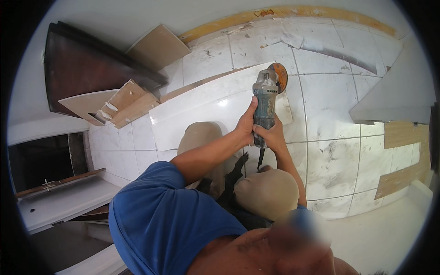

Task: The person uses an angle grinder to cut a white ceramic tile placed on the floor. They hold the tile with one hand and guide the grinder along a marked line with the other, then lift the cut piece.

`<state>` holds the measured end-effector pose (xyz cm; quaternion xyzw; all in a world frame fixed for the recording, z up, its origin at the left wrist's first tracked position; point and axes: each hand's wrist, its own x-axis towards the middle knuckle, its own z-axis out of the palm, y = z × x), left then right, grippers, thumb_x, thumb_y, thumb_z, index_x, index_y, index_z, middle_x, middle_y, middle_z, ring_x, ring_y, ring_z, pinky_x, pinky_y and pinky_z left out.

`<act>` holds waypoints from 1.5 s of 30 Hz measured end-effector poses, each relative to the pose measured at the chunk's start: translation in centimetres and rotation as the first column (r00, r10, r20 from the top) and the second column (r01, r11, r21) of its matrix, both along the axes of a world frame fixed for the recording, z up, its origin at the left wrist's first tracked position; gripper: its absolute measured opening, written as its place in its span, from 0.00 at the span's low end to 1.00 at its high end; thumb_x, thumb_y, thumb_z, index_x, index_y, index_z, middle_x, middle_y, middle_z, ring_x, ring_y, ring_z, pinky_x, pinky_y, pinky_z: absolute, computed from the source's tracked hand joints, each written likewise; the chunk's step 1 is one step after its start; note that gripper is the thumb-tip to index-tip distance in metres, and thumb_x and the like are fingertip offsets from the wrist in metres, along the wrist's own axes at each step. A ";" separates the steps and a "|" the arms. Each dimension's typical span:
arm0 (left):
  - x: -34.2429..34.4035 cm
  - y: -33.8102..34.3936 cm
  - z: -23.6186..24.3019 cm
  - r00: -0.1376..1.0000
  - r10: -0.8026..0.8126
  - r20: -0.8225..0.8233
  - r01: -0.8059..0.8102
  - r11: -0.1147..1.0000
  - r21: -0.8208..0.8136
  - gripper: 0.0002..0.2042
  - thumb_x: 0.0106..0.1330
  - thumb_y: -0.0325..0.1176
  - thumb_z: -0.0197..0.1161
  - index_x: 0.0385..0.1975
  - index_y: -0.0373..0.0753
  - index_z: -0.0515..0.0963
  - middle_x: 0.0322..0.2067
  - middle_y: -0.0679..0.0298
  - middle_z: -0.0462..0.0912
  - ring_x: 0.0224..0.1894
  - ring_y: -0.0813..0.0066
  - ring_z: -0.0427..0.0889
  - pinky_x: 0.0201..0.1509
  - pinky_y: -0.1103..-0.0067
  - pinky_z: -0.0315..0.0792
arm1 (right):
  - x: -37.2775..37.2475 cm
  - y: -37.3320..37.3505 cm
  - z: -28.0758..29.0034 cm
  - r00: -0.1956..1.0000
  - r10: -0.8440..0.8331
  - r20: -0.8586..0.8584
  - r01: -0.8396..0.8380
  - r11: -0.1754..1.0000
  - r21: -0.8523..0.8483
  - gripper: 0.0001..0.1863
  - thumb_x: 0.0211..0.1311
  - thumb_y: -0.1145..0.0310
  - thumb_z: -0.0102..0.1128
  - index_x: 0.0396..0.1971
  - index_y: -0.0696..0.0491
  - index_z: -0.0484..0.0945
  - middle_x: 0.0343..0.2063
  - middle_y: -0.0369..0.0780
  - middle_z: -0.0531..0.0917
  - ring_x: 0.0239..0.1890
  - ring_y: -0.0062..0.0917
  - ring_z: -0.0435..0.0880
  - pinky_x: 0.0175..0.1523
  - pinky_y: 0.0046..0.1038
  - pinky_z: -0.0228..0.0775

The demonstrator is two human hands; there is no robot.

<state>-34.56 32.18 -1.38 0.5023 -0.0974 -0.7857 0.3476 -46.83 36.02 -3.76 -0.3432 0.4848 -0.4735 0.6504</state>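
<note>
My left hand (247, 119) and my right hand (272, 133) are both closed around the body of a green and grey angle grinder (264, 104). The tool points away from me, with an orange disc (281, 78) at its head and a black cord (261, 157) hanging from its rear. Beneath the disc end, a long white glossy board (197, 114) lies on the floor, with a pale wooden strip along its far edge. My bent knees (266, 192) in tan trousers are just below the tool.
A dark red-brown panel (78, 68) and cut board pieces (133, 101) stand at the left, above a dark opening (39, 160). A yellow plank (321, 16) runs along the far wall. Pale wood-look pieces (398, 135) and a grey panel (389, 101) are at the right on the tiled floor (330, 165).
</note>
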 end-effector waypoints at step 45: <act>-3.8 -3.7 3.6 0.968 -0.251 0.025 0.252 0.964 -0.090 0.42 0.63 0.78 0.54 0.54 0.41 0.81 0.48 0.58 0.85 0.50 0.65 0.85 0.59 0.68 0.78 | -2.7 -0.8 4.2 0.974 -0.163 -0.155 0.147 0.983 -0.110 0.29 0.51 0.71 0.73 0.54 0.62 0.77 0.43 0.41 0.87 0.43 0.25 0.87 0.51 0.27 0.79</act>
